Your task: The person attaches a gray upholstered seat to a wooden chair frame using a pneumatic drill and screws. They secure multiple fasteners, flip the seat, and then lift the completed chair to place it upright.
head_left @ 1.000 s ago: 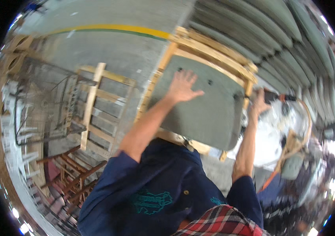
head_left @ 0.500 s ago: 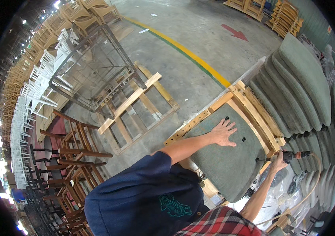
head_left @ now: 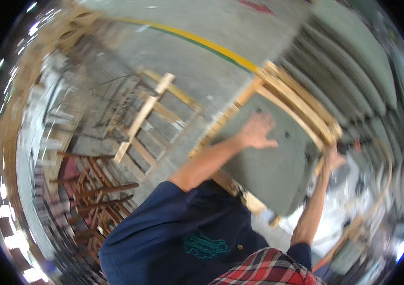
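Matt cloth panel (head_left: 269,173), bare wooden frame (head_left: 302,102)

Slatted pale-wood pallet (head_left: 144,115) on grey concrete flr (head_left: 202,76), nr brown wooden chairs (head_left: 107,190). Yellow-and-green painted line (head_left: 211,46) & red arrow (head_left: 258,7) beyond.

On the frame (head_left: 304,97): a seat panel (head_left: 268,164), under the left hand (head_left: 258,130). To the right: stacked seat panels (head_left: 354,61), plastic sheeting (head_left: 342,187) closer in. To the left: a pallet (head_left: 145,114) on the floor (head_left: 183,59), chairs (head_left: 104,191) nearby.

Clear lane over grey-green panel (head_left: 278,173) between left hand (head_left: 258,130) and right hand (head_left: 333,159). Wooden rail (head_left: 293,106) blocks far edge; stacked cushions (head_left: 349,71) and hose (head_left: 390,173) crowd right side.
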Demonstrator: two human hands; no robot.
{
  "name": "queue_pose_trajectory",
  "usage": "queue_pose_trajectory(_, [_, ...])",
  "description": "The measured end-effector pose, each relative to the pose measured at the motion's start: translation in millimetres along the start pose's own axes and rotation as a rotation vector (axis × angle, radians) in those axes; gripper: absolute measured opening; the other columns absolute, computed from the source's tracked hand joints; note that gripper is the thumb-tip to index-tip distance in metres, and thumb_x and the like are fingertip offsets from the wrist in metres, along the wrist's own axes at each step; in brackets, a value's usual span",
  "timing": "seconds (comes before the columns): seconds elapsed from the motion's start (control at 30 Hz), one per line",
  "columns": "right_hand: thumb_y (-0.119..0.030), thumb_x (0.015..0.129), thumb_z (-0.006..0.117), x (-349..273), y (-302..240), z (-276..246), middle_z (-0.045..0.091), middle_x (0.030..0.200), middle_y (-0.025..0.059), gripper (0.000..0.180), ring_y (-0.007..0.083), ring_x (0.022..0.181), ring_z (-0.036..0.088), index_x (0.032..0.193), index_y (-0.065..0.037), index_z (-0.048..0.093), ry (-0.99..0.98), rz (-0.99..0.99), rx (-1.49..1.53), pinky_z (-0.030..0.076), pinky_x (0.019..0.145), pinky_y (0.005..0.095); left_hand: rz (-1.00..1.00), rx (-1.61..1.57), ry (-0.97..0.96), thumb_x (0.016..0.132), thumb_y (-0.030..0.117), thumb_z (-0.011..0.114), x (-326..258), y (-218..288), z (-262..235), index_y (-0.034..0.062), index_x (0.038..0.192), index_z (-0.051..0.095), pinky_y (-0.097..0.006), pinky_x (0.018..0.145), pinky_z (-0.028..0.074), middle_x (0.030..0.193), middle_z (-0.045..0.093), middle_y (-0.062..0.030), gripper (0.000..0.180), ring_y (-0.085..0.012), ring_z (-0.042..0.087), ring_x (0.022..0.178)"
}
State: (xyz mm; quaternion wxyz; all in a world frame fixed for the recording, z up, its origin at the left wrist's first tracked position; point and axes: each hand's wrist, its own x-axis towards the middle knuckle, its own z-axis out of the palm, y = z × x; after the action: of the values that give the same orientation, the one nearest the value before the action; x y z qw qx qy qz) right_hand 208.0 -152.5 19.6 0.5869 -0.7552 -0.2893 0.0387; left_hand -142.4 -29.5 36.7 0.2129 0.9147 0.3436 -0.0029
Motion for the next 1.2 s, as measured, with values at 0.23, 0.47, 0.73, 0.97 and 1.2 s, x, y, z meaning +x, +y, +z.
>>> queue_pose_trajectory(0.23, [-0.009, 0.077, 0.069, -9.2, -67.5, 40.2, 0.060, 0.065, 0.0000, 0.013, 0.0091, 0.060, 0.056, 0.072, -0.001, 0.061, 0.051, -0.096, 0.066, 0.046, 0.054, 0.0299, -0.074, 0.158, 0.016, 0.089, 0.078, 0.043, 0.0, -12.6, 5.4, 0.0136, 0.156, 0.034, -0.052, 0.123, 0.015, 0.164, 0.026, -0.0133, 0.093, -0.0341, 0.021, 0.151])
queue_pose_trajectory(0.47, [-0.006, 0.075, 0.065, -15.3, -80.5, 28.1, 0.063, 0.063, 0.0027, 0.008, 0.0112, 0.054, 0.061, 0.074, 0.000, 0.060, 0.004, -0.004, 0.096, 0.050, 0.053, 0.0287, -0.086, 0.168, -0.095, 0.088, 0.082, 0.038, 6.1, -4.4, 2.0, 0.0159, 0.158, 0.028, -0.050, 0.125, 0.013, 0.165, 0.021, -0.0105, 0.096, -0.0324, 0.017, 0.152])
queue_pose_trajectory(0.73, [-0.005, 0.076, 0.066, -17.6, -79.7, 30.0, 0.061, 0.061, 0.0026, 0.008, 0.0110, 0.053, 0.060, 0.075, 0.000, 0.060, 0.001, -0.033, 0.073, 0.049, 0.052, 0.0285, -0.101, 0.182, -0.126, 0.089, 0.081, 0.036, 3.5, -3.3, -1.8, 0.0164, 0.159, 0.027, -0.050, 0.125, 0.012, 0.166, 0.020, -0.0092, 0.096, -0.0313, 0.016, 0.153])
queue_pose_trajectory(0.97, [-0.005, 0.077, 0.066, -18.2, -85.4, 31.4, 0.061, 0.063, 0.0027, 0.008, 0.0116, 0.054, 0.060, 0.078, 0.001, 0.060, 0.015, -0.042, 0.078, 0.050, 0.052, 0.0287, -0.111, 0.159, -0.108, 0.085, 0.086, 0.032, 6.6, -8.0, 4.3, 0.0195, 0.158, 0.028, -0.050, 0.126, 0.010, 0.166, 0.018, -0.0076, 0.099, -0.0313, 0.014, 0.153])
queue_pose_trajectory(1.2, [-0.005, 0.077, 0.065, -15.4, -81.1, 31.3, 0.061, 0.063, 0.0027, 0.008, 0.0116, 0.054, 0.060, 0.079, 0.000, 0.060, 0.003, -0.002, 0.105, 0.050, 0.052, 0.0291, -0.095, 0.162, -0.106, 0.087, 0.083, 0.035, 5.5, -6.6, 1.6, 0.0171, 0.159, 0.027, -0.050, 0.125, 0.012, 0.166, 0.019, -0.0093, 0.098, -0.0319, 0.015, 0.153])
